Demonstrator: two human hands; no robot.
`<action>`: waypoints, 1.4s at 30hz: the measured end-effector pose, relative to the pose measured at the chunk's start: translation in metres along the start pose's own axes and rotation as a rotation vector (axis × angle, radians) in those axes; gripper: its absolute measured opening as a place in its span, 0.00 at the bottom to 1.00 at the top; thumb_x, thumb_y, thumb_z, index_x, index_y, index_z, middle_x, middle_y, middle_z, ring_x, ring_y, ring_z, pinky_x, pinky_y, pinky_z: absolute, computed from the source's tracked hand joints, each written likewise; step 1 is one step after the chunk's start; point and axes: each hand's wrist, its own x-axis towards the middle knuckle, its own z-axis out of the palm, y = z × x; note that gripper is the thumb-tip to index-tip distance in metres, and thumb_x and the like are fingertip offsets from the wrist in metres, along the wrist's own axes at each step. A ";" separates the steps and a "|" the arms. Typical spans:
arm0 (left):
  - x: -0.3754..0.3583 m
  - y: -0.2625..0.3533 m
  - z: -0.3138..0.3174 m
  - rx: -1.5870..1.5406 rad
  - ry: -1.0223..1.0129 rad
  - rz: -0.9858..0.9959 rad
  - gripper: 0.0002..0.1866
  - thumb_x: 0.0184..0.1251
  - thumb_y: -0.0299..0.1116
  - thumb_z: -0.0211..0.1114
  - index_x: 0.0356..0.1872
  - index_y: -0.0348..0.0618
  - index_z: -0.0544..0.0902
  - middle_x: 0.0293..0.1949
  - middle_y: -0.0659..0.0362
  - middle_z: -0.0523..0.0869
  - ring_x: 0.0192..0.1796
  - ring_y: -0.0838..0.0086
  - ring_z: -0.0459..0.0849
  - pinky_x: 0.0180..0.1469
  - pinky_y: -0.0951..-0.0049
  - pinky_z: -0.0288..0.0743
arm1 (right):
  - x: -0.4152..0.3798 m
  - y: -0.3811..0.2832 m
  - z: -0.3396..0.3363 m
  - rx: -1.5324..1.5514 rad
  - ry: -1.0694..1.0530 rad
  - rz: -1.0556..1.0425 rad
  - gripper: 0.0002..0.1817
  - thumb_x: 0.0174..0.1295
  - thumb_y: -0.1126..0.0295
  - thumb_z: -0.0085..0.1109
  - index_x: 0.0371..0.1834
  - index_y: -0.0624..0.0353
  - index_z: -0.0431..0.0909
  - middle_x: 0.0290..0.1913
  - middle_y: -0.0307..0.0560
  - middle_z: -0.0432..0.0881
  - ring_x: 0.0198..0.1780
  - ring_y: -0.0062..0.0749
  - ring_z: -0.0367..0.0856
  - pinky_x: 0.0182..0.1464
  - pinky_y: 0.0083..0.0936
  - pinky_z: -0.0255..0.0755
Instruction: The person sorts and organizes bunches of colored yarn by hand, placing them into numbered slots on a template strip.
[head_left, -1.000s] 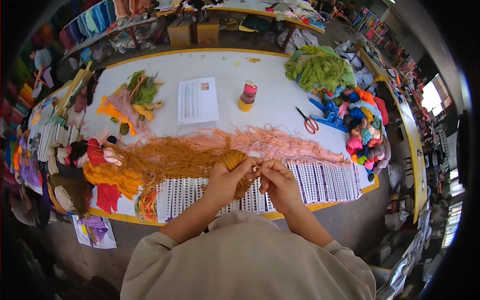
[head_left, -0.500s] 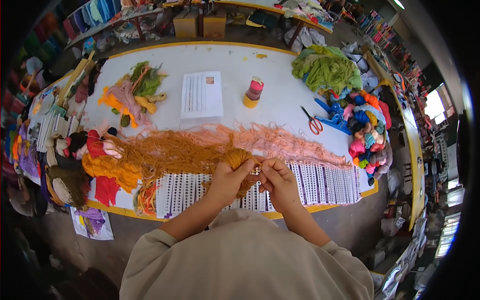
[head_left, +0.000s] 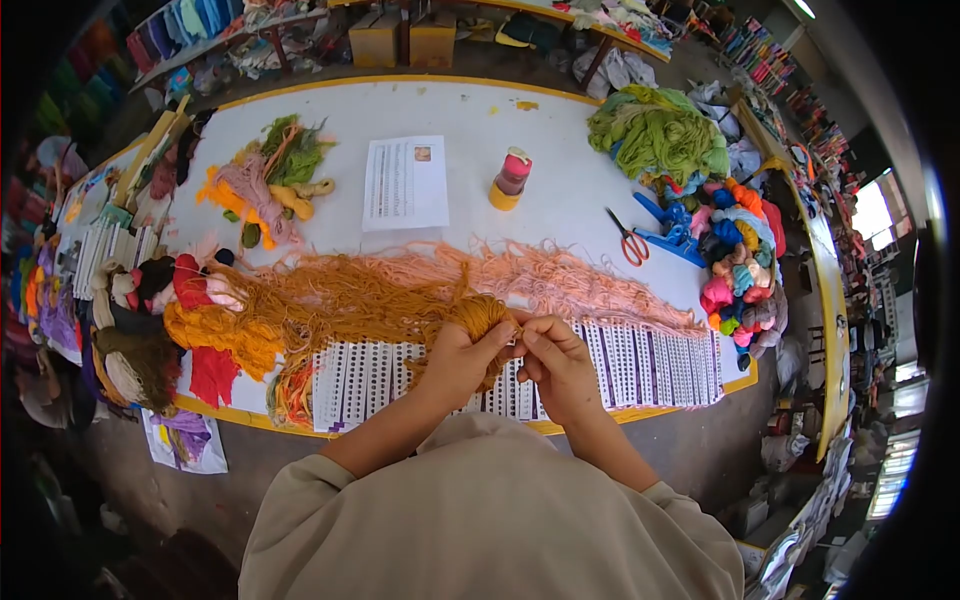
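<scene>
As before, fingers [head_left: 522, 343] on yarn [head_left: 478, 318].

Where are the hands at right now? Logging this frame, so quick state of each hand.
Left hand: closed around the ochre yarn bundle.
Right hand: fingertips pinched on a strand of it.

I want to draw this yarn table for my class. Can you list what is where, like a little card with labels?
left hand: holds a mustard yarn bundle
right hand: fingers pinch a strand beside the bundle
under the hands: striped cards along the table edge
behind the hands: long orange and pink yarn
middle: paper sheet, bottle
right side: scissors, green yarn heap, coloured yarn balls
left side: more yarn piles
</scene>
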 end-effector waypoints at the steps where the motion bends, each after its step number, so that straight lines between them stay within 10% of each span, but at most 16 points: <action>1: 0.000 -0.001 -0.001 0.032 -0.006 0.015 0.13 0.73 0.31 0.57 0.49 0.32 0.80 0.40 0.61 0.83 0.40 0.83 0.80 0.42 0.82 0.77 | 0.000 0.000 -0.001 0.033 -0.003 0.014 0.09 0.67 0.69 0.57 0.47 0.59 0.77 0.32 0.36 0.79 0.24 0.13 0.66 0.30 0.15 0.70; 12: 0.008 -0.004 -0.005 0.045 -0.025 0.051 0.17 0.72 0.32 0.52 0.53 0.28 0.77 0.50 0.51 0.83 0.52 0.72 0.81 0.53 0.69 0.76 | 0.008 0.005 -0.022 0.145 0.007 -0.031 0.05 0.70 0.66 0.54 0.39 0.54 0.74 0.37 0.34 0.76 0.31 0.16 0.72 0.32 0.17 0.72; 14: 0.012 0.002 -0.017 -0.352 0.013 -0.153 0.16 0.71 0.33 0.54 0.50 0.30 0.78 0.51 0.47 0.82 0.54 0.66 0.82 0.50 0.67 0.78 | 0.012 0.003 -0.043 0.016 0.186 -0.118 0.05 0.71 0.65 0.52 0.39 0.52 0.73 0.39 0.35 0.76 0.36 0.18 0.73 0.36 0.20 0.73; 17: 0.022 -0.005 -0.091 -0.623 0.186 -0.303 0.06 0.68 0.34 0.57 0.36 0.43 0.75 0.27 0.63 0.77 0.20 0.84 0.67 0.21 0.83 0.64 | 0.018 -0.006 -0.134 0.234 0.479 -0.245 0.07 0.71 0.62 0.51 0.36 0.49 0.74 0.56 0.43 0.79 0.59 0.31 0.74 0.67 0.45 0.63; 19: 0.022 -0.006 -0.143 -0.701 0.291 -0.268 0.06 0.68 0.33 0.57 0.32 0.44 0.74 0.23 0.66 0.72 0.20 0.84 0.65 0.21 0.84 0.60 | 0.006 0.011 -0.232 0.489 0.334 -0.225 0.07 0.70 0.64 0.54 0.33 0.50 0.76 0.38 0.37 0.84 0.45 0.27 0.82 0.67 0.47 0.64; 22: 0.010 0.000 -0.225 -0.734 0.557 -0.154 0.09 0.69 0.32 0.57 0.28 0.45 0.71 0.21 0.68 0.67 0.19 0.85 0.62 0.20 0.85 0.56 | -0.016 -0.002 -0.323 0.333 0.553 -0.217 0.07 0.68 0.70 0.52 0.30 0.53 0.73 0.26 0.36 0.74 0.30 0.23 0.74 0.38 0.22 0.73; 27: -0.035 0.042 -0.294 -0.703 0.687 0.075 0.11 0.72 0.36 0.53 0.29 0.43 0.73 0.19 0.69 0.65 0.17 0.85 0.59 0.18 0.84 0.54 | -0.085 -0.070 -0.574 0.087 1.038 -0.441 0.05 0.58 0.72 0.56 0.35 0.60 0.76 0.22 0.41 0.75 0.21 0.28 0.72 0.25 0.24 0.71; 28: -0.036 0.049 -0.274 -0.717 0.655 0.183 0.11 0.73 0.36 0.53 0.30 0.42 0.74 0.19 0.70 0.64 0.16 0.85 0.59 0.18 0.84 0.55 | -0.097 -0.084 -0.621 -0.811 1.459 -0.234 0.08 0.61 0.70 0.52 0.25 0.59 0.75 0.16 0.39 0.70 0.16 0.26 0.68 0.19 0.22 0.65; 29: -0.030 0.039 -0.250 -0.508 0.562 0.186 0.11 0.73 0.35 0.53 0.39 0.37 0.78 0.16 0.72 0.61 0.14 0.87 0.56 0.15 0.84 0.52 | -0.081 -0.106 -0.561 -0.301 1.448 -0.438 0.13 0.62 0.71 0.48 0.19 0.58 0.74 0.14 0.35 0.66 0.13 0.23 0.64 0.16 0.20 0.58; 34: 0.052 -0.093 -0.129 -0.429 0.376 -0.527 0.13 0.70 0.39 0.61 0.51 0.48 0.82 0.17 0.74 0.64 0.15 0.91 0.56 0.14 0.87 0.48 | 0.045 0.039 -0.492 -0.814 0.683 -0.182 0.19 0.67 0.74 0.44 0.60 0.62 0.70 0.39 0.41 0.78 0.36 0.24 0.76 0.33 0.23 0.71; 36: 0.088 -0.149 -0.094 -0.342 0.507 -0.767 0.10 0.68 0.36 0.63 0.46 0.46 0.83 0.30 0.68 0.83 0.18 0.88 0.61 0.16 0.86 0.52 | 0.098 0.101 -0.426 -0.950 0.284 0.059 0.14 0.67 0.68 0.51 0.55 0.53 0.74 0.33 0.33 0.78 0.28 0.18 0.72 0.26 0.24 0.70; 39: 0.127 -0.221 -0.069 0.041 0.541 -0.836 0.11 0.66 0.35 0.64 0.43 0.40 0.84 0.35 0.60 0.87 0.20 0.83 0.72 0.15 0.83 0.57 | 0.134 0.135 -0.313 -1.116 -0.013 0.004 0.08 0.65 0.62 0.54 0.42 0.50 0.76 0.28 0.52 0.83 0.31 0.49 0.83 0.33 0.42 0.75; 42: 0.143 -0.259 -0.052 0.364 0.547 -0.754 0.10 0.62 0.35 0.66 0.36 0.37 0.84 0.28 0.59 0.84 0.18 0.79 0.75 0.16 0.80 0.62 | 0.154 0.166 -0.283 -1.054 -0.121 0.014 0.09 0.66 0.61 0.54 0.43 0.50 0.75 0.29 0.53 0.83 0.33 0.54 0.82 0.36 0.44 0.74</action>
